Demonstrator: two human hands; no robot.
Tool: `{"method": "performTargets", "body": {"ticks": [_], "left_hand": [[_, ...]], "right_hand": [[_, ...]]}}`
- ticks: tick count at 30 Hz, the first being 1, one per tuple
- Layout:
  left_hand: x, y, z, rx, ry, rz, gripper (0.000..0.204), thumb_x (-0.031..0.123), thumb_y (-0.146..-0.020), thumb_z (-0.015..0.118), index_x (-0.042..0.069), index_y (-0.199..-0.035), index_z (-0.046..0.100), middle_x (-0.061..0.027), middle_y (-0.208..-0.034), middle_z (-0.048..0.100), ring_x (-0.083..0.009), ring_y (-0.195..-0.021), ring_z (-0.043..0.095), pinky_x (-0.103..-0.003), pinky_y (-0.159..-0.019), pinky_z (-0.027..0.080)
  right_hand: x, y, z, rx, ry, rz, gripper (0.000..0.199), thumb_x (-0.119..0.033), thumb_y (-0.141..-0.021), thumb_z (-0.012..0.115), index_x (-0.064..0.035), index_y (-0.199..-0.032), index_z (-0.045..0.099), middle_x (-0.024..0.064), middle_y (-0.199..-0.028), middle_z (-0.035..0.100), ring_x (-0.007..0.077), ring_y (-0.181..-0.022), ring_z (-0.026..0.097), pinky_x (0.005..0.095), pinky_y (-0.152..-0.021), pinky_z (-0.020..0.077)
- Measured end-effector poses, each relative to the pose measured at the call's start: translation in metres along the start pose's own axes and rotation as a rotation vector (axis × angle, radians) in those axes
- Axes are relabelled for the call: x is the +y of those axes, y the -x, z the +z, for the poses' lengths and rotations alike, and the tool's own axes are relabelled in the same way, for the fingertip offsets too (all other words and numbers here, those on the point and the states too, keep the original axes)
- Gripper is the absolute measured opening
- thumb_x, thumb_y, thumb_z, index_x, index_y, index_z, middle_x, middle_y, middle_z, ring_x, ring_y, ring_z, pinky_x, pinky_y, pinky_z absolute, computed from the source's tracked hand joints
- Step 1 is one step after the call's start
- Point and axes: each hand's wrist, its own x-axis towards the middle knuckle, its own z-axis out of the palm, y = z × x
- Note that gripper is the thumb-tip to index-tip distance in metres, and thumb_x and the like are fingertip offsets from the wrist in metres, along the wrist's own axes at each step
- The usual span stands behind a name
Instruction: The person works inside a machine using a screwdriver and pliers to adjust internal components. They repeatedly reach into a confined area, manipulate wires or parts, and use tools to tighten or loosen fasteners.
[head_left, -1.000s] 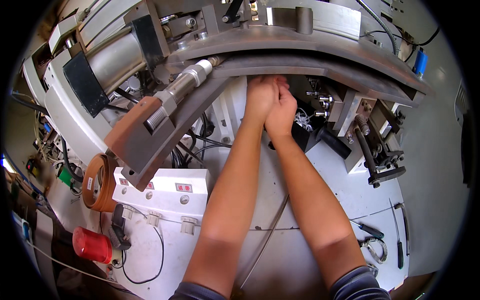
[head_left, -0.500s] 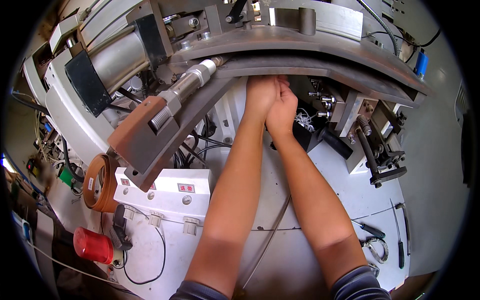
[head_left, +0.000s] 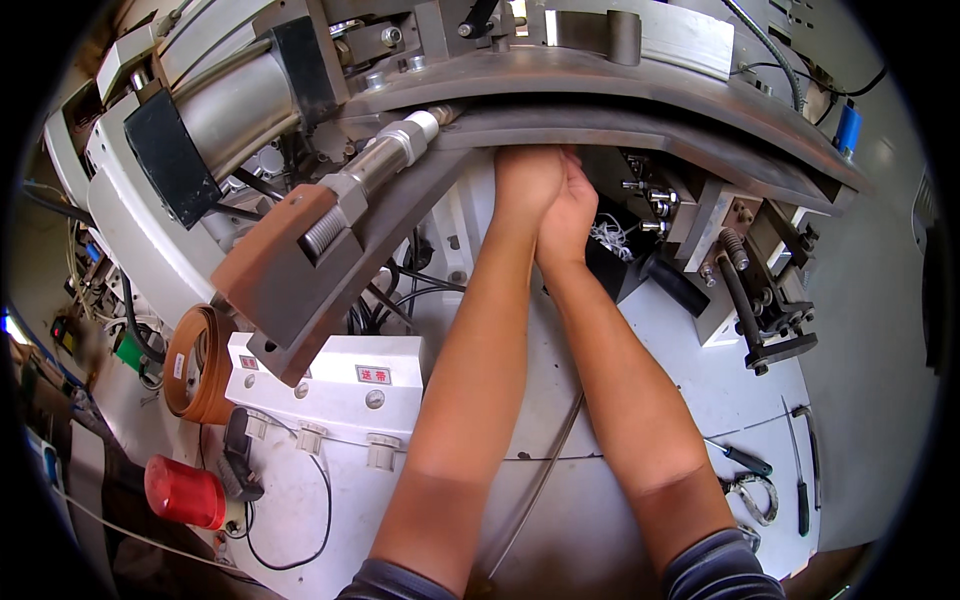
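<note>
Both my arms reach forward under the edge of a dark curved metal plate (head_left: 560, 128) on a machine. My left hand (head_left: 528, 178) goes up beneath the plate, and its fingers are hidden there. Pressed against it on the right is my right hand (head_left: 570, 212), with its fingers curled in; whatever they grip is out of sight. Right of my hands sits a black holder (head_left: 602, 268) with a tangle of white thread or wire (head_left: 610, 238). A black cylinder (head_left: 672, 286) sticks out beside it.
At left a screw-adjusted metal arm (head_left: 300, 270) juts toward me over a white control box (head_left: 340, 385). A roll of brown strip (head_left: 198, 365) and a red beacon lamp (head_left: 185, 492) stand nearby. Screwdrivers (head_left: 745, 458) lie at right; a thin rod (head_left: 540, 480) lies between my forearms.
My hands have moved slightly up and further beneath the plate, hiding more of the left fingers. The whole view has shifted a little; other objects stay put.
</note>
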Motion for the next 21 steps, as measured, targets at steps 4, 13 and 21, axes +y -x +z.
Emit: {"method": "performTargets", "body": {"ticks": [4, 13, 21], "left_hand": [[-0.008, 0.004, 0.005, 0.138, -0.002, 0.117, 0.030, 0.017, -0.092, 0.047, -0.002, -0.085, 0.068, -0.0161, -0.081, 0.071, -0.0280, -0.075, 0.068, -0.039, -0.074, 0.053], [-0.011, 0.004, 0.005, 0.033, 0.003, 0.025, 0.028, 0.018, -0.089, 0.050, 0.000, -0.095, 0.069, -0.0222, -0.099, 0.068, -0.0372, -0.086, 0.066, -0.045, -0.082, 0.052], [-0.006, -0.011, 0.002, -0.108, -0.326, 0.113, 0.031, 0.018, -0.087, 0.051, -0.001, -0.106, 0.066, -0.0263, -0.111, 0.065, -0.0414, -0.103, 0.062, -0.045, -0.093, 0.047]], "right_hand": [[0.004, 0.003, -0.004, -0.065, 0.016, 0.048, 0.034, -0.024, -0.100, 0.054, 0.0064, -0.102, 0.067, 0.0110, -0.102, 0.069, 0.0133, -0.092, 0.059, 0.0277, -0.087, 0.0457], [0.013, -0.002, -0.009, -0.037, 0.140, 0.015, 0.034, -0.025, -0.099, 0.055, 0.0063, -0.105, 0.067, 0.0172, -0.100, 0.072, 0.0174, -0.088, 0.062, 0.0330, -0.085, 0.0482], [-0.021, -0.009, -0.010, -0.052, 0.265, 0.057, 0.034, -0.027, -0.096, 0.057, 0.0050, -0.105, 0.066, 0.0216, -0.094, 0.071, 0.0204, -0.081, 0.062, 0.0348, -0.082, 0.0485]]}}
